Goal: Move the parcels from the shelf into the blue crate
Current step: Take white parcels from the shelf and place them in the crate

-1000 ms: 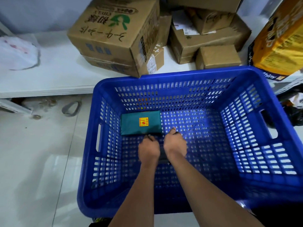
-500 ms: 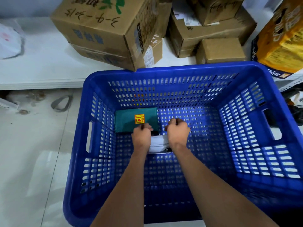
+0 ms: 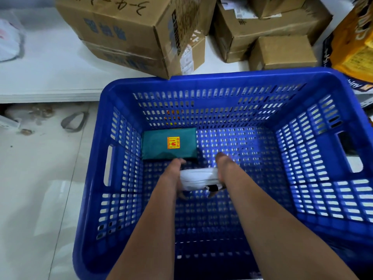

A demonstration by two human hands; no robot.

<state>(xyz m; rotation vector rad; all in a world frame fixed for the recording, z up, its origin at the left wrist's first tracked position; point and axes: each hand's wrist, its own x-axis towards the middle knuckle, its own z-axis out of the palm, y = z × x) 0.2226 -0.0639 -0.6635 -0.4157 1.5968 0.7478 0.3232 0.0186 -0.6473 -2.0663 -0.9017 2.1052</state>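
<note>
Both my hands are down inside the blue crate point(image 3: 201, 81), holding a small white parcel point(image 3: 196, 178) between them near the crate floor. My left hand point(image 3: 173, 174) grips its left end and my right hand point(image 3: 223, 170) grips its right end. Just beyond my hands a flat green parcel point(image 3: 159, 146) with a yellow and red sticker lies on the crate bottom at the far left. On the white shelf point(image 3: 50, 77) behind the crate stand cardboard parcels: a large box point(image 3: 129, 29), a small box point(image 3: 282, 52) and a stack point(image 3: 262, 21).
An orange and yellow package point(image 3: 355, 41) overhangs the crate's far right corner. A white bag point(image 3: 8, 41) lies at the shelf's left end. Grey loop and debris point(image 3: 74, 121) sit on the tiled floor left of the crate.
My hands have spread apart with the white parcel between them, and it now shows more fully. The view has moved closer to the crate.
</note>
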